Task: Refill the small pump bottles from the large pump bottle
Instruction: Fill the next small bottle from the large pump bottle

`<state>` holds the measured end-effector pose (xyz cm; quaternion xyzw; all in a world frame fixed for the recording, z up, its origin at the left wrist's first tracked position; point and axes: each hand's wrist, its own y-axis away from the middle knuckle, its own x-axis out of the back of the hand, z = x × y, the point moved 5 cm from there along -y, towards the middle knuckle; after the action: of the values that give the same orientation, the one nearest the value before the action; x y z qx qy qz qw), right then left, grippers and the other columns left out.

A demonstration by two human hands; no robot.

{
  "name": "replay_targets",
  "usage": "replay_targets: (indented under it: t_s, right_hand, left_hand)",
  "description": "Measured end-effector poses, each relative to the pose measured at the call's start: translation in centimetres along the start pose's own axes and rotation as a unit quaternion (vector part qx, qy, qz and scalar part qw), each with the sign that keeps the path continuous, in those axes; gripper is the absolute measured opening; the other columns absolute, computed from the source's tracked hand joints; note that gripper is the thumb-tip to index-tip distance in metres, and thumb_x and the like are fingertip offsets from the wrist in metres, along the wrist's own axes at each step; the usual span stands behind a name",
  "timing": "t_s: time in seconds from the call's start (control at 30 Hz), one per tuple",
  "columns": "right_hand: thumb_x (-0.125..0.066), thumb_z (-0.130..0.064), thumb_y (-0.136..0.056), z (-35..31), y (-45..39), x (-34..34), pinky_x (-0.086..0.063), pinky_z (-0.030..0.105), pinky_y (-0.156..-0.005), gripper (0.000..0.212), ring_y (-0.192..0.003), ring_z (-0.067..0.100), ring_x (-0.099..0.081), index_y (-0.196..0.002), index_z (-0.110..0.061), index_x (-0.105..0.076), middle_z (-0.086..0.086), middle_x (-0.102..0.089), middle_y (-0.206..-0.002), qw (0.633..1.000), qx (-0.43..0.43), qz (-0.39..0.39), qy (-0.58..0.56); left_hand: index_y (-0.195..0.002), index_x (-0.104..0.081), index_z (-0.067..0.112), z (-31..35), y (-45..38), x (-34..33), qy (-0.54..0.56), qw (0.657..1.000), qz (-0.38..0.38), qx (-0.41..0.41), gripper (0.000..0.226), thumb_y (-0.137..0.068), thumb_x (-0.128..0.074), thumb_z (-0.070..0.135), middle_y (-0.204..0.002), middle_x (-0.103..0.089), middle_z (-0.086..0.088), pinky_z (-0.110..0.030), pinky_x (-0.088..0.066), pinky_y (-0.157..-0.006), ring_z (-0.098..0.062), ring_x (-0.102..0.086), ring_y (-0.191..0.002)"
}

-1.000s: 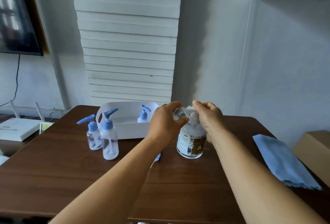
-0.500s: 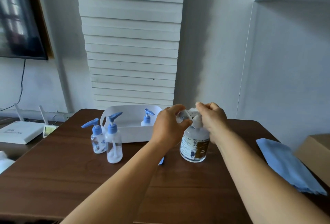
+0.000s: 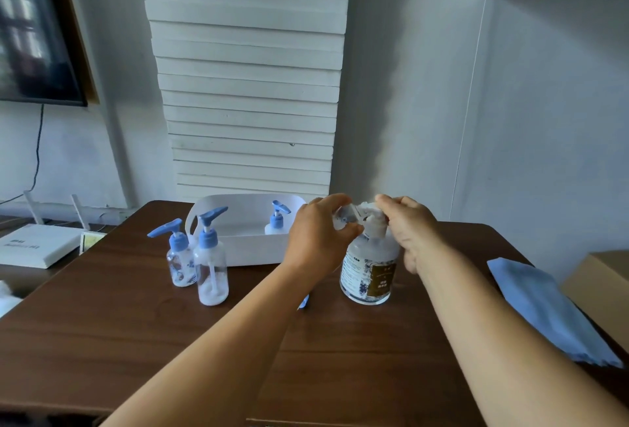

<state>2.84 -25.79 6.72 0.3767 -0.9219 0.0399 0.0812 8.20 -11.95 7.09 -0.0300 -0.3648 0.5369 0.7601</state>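
Note:
The large clear pump bottle (image 3: pixel 369 270) with a patterned label stands upright on the brown table (image 3: pixel 136 324). My right hand (image 3: pixel 408 232) curls over its white pump head. My left hand (image 3: pixel 318 239) grips a small clear bottle (image 3: pixel 343 216) with no pump on it, held up against the large bottle's spout. Two small bottles with blue pumps (image 3: pixel 180 263) (image 3: pixel 211 270) stand together at the left. A third small bottle (image 3: pixel 275 222) stands inside the white tray (image 3: pixel 245 249). A blue piece (image 3: pixel 304 302) lies on the table, mostly hidden under my left forearm.
A folded blue cloth (image 3: pixel 544 307) lies at the table's right edge, beside a cardboard box (image 3: pixel 602 283). A white router (image 3: pixel 34 246) sits on a lower surface to the left, under a wall screen (image 3: pixel 34 35). The wall rises right behind the tray.
Both hands stay at the top of the large bottle, barely moved. My head has shifted a little, so the whole scene sits slightly further right in view.

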Motion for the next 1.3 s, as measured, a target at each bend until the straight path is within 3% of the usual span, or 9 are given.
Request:
replay_targets:
  t_s: [0.13, 0.4, 0.57, 0.67, 0.83, 1.0, 1.17, 1.3]
  right_hand:
    - [-0.055, -0.033, -0.092, -1.7, 0.0, 0.5, -0.035, 0.032, -0.079, 0.023, -0.096, 0.019, -0.051, -0.098, -0.012, -0.06, 0.0, -0.057, -0.092, 0.999, 0.004, -0.01, 0.033]
    - [-0.056, -0.036, -0.092, -0.2, 0.4, 0.1, -0.035, 0.026, -0.061, 0.022, -0.091, 0.016, -0.051, -0.093, -0.015, -0.059, -0.001, -0.059, -0.089, 1.0, 0.004, -0.002, 0.025]
    - [-0.055, -0.034, -0.093, -1.8, 0.3, 0.6, -0.035, 0.03, -0.075, 0.023, -0.087, 0.014, -0.051, -0.098, -0.012, -0.059, -0.002, -0.058, -0.087, 0.999, 0.008, -0.011, 0.029]
    - [-0.056, -0.036, -0.092, -1.1, 0.1, 0.3, -0.039, 0.029, -0.073, 0.024, -0.094, 0.018, -0.056, -0.097, -0.013, -0.06, 0.001, -0.062, -0.095, 1.0, 0.011, -0.005, 0.022]
    - [-0.057, -0.035, -0.092, -0.5, 0.4, 0.3, -0.037, 0.026, -0.06, 0.021, -0.088, 0.016, -0.053, -0.087, -0.014, -0.058, -0.002, -0.06, -0.084, 1.0, 0.015, -0.002, 0.018]
    - [-0.056, -0.037, -0.092, -1.4, 0.2, 0.5, -0.038, 0.028, -0.067, 0.024, -0.084, 0.014, -0.054, -0.094, -0.013, -0.06, -0.003, -0.06, -0.086, 0.999, 0.024, -0.004, 0.027]
    - [-0.055, -0.037, -0.092, -0.3, 0.7, 0.2, -0.036, 0.023, -0.058, 0.023, -0.088, 0.016, -0.051, -0.09, -0.014, -0.058, 0.0, -0.059, -0.088, 0.999, 0.02, 0.004, 0.029]
    - [-0.053, -0.036, -0.093, -2.0, 0.6, 0.7, -0.036, 0.028, -0.064, 0.024, -0.088, 0.016, -0.052, -0.096, -0.012, -0.058, 0.0, -0.058, -0.089, 0.998, 0.033, -0.003, 0.062]
  left_hand:
    - [-0.119, -0.06, 0.027, 0.8, -0.3, 0.7, -0.006, 1.0, 0.01, -0.011, 0.042, -0.079, -0.07, 0.028, -0.107, -0.065, 0.003, -0.02, -0.039, -0.077, -0.014, -0.056, -0.098]
    - [-0.116, -0.061, 0.026, 0.4, 0.2, 0.2, -0.005, 1.0, -0.006, -0.002, 0.038, -0.078, -0.07, 0.028, -0.107, -0.064, 0.003, -0.029, -0.046, -0.085, -0.016, -0.057, -0.102]
    - [-0.116, -0.062, 0.025, 1.6, -0.1, 1.1, -0.014, 1.0, 0.006, -0.017, 0.037, -0.079, -0.07, 0.025, -0.106, -0.065, 0.003, -0.021, -0.041, -0.075, -0.014, -0.058, -0.096]
    - [-0.116, -0.061, 0.026, 1.3, -0.1, 0.9, -0.018, 1.0, 0.005, -0.011, 0.038, -0.079, -0.07, 0.027, -0.106, -0.065, 0.003, -0.022, -0.042, -0.076, -0.015, -0.058, -0.097]
    - [-0.116, -0.061, 0.027, 0.6, 0.3, 0.3, -0.011, 1.0, 0.002, -0.001, 0.039, -0.078, -0.071, 0.027, -0.106, -0.064, 0.004, -0.024, -0.044, -0.081, -0.015, -0.057, -0.101]
    - [-0.118, -0.06, 0.027, 1.1, -0.2, 0.8, -0.018, 1.0, 0.011, -0.01, 0.041, -0.078, -0.071, 0.028, -0.107, -0.065, 0.003, -0.022, -0.042, -0.078, -0.014, -0.058, -0.097]
    - [-0.118, -0.06, 0.026, 0.6, 0.2, 0.2, -0.02, 1.0, 0.003, -0.005, 0.042, -0.078, -0.072, 0.028, -0.109, -0.065, 0.002, -0.028, -0.048, -0.084, -0.016, -0.058, -0.1]
    - [-0.119, -0.061, 0.025, 1.1, -0.1, 0.8, -0.017, 1.0, 0.013, -0.01, 0.043, -0.077, -0.072, 0.026, -0.11, -0.065, 0.001, -0.024, -0.045, -0.082, -0.017, -0.059, -0.101]
